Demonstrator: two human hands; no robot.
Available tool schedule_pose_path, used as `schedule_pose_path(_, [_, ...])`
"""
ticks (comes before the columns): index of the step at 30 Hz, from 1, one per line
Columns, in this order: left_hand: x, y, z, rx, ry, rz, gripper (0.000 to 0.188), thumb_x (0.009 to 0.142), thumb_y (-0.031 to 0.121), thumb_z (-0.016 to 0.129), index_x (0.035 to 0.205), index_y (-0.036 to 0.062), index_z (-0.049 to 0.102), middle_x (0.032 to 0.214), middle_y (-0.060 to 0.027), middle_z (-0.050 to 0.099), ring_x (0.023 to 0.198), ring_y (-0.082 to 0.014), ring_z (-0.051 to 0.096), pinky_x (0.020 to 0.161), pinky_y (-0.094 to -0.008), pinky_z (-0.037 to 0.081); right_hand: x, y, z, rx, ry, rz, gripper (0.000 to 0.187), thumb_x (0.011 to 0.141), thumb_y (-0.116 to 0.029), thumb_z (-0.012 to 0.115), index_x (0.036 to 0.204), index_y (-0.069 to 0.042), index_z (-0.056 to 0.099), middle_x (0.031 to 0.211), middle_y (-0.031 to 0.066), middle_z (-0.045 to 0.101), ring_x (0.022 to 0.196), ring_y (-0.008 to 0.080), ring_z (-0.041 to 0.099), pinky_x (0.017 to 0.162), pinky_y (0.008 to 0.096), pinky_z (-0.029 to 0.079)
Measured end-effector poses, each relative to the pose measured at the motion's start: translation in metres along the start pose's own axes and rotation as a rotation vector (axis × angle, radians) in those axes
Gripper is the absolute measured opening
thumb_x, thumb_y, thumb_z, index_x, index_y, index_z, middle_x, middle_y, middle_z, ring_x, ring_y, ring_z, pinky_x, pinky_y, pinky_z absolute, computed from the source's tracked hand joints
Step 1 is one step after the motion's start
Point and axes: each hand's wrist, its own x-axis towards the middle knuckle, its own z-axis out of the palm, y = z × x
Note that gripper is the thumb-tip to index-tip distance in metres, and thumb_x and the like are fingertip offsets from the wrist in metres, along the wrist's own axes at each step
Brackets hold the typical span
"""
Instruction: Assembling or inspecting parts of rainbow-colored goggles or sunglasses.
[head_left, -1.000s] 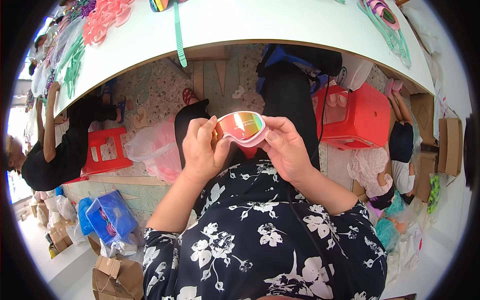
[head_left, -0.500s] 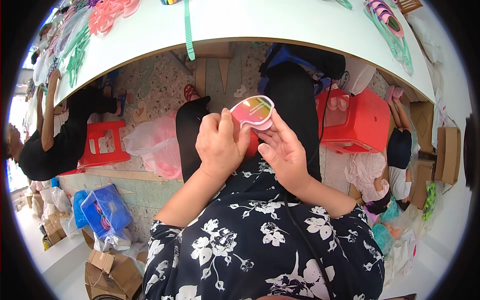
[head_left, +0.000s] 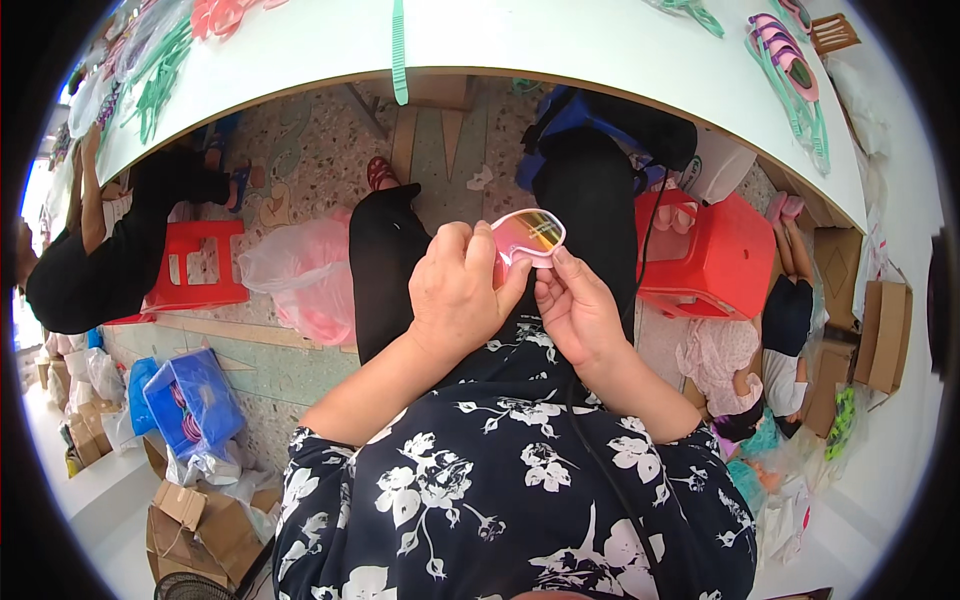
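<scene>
The left hand [head_left: 460,285] is curling around the left end of the pink swim goggles [head_left: 532,231]. The right hand [head_left: 583,310] is pinching their right end with thumb and finger, its other fingers half bending. The goggles are staying up over the lap, but now they are sitting more to the right than one second ago. The left hand is hiding much of them, and its fingertips are hiding too. Farther out, a green strap [head_left: 399,50] is hanging over the white table [head_left: 560,40] edge, its top going out of view.
</scene>
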Motion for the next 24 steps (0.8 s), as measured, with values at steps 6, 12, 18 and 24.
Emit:
schedule_pose_path(6, [-0.004,0.0,-0.001,-0.051,0.029,0.024,0.045,0.079,0.025,0.077,0.109,-0.0041,0.062,0.094,-0.0143,0.06,0.072,-0.0277,0.064,0.058,-0.0353,0.052,-0.004,0.0,0.014,-0.082,-0.11,-0.014,0.028,0.098,-0.016,0.065,0.121,-0.002,0.06,0.112,0.0069,0.068,0.098,0.0149,0.067,0.087,0.0299,0.055])
schedule_pose_path(12, [-0.01,0.003,-0.001,-0.06,0.017,0.05,0.057,0.079,0.04,0.077,0.11,-0.005,0.061,0.093,-0.0132,0.059,0.073,-0.0264,0.062,0.057,-0.0345,0.052,-0.01,0.009,0.02,-0.353,-0.149,-0.326,0.038,0.095,-0.003,0.066,0.13,0.002,0.054,0.122,0.0091,0.064,0.113,0.0157,0.062,0.099,0.0311,0.049])
schedule_pose_path(18, [-0.012,0.002,0.002,-0.084,0.054,0.065,0.065,0.078,0.047,0.078,0.111,-0.0062,0.061,0.092,-0.0127,0.058,0.072,-0.0259,0.062,0.056,-0.0341,0.051,-0.009,0.01,0.026,-0.439,-0.163,-0.381,0.037,0.093,-0.001,0.067,0.128,0.001,0.055,0.121,0.0084,0.064,0.111,0.0144,0.062,0.097,0.0303,0.049])
schedule_pose_path(24, [-0.011,0.001,0.002,-0.099,0.072,0.056,0.064,0.078,0.047,0.078,0.111,-0.0056,0.061,0.092,-0.0126,0.058,0.072,-0.0257,0.062,0.056,-0.0341,0.051,-0.01,0.012,0.029,-0.463,-0.152,-0.394,0.036,0.093,-0.001,0.067,0.127,0.001,0.055,0.12,0.0084,0.065,0.11,0.0145,0.062,0.096,0.0302,0.051])
